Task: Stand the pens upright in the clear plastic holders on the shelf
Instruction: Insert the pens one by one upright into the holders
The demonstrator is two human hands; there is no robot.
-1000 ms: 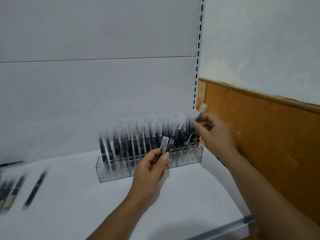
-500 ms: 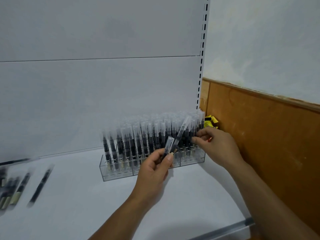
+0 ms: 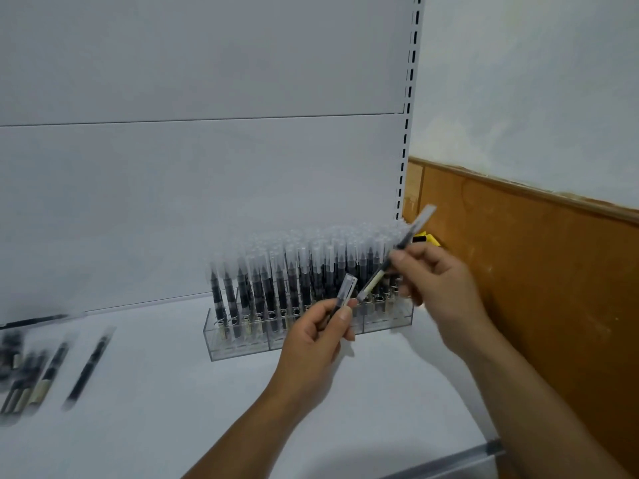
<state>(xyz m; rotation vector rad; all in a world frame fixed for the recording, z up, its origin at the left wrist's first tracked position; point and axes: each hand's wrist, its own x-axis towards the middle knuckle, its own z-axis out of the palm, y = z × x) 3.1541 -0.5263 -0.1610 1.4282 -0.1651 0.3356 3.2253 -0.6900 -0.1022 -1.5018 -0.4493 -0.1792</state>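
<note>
Half a second ago the right hand (image 3: 439,285) was down at the right end of the clear holders (image 3: 238,345), and the left hand (image 3: 311,347) carried two pens. Now we see the right hand lifted away from the row with its thumb and fingers pinching a tilted pen (image 3: 413,230), the clear cap pointing up and to the right and the lower end close to the left hand. The left hand, in front of the holders, grips a single capped pen (image 3: 345,291), cap uppermost, between thumb and curled fingers. We read this as a hand-over: the pen just carried to the row is in place, and the next has passed from left to right. The holders stand along the back edge of the shelf (image 3: 193,420), towards its right corner, and are densely packed with upright pens (image 3: 294,281). We cannot tell from here which slot is free. More loose pens (image 3: 52,368) lie blurred near the left edge of the shelf, so we judge the work well advanced but not finished, with two pens in hand and that pile to follow.
</note>
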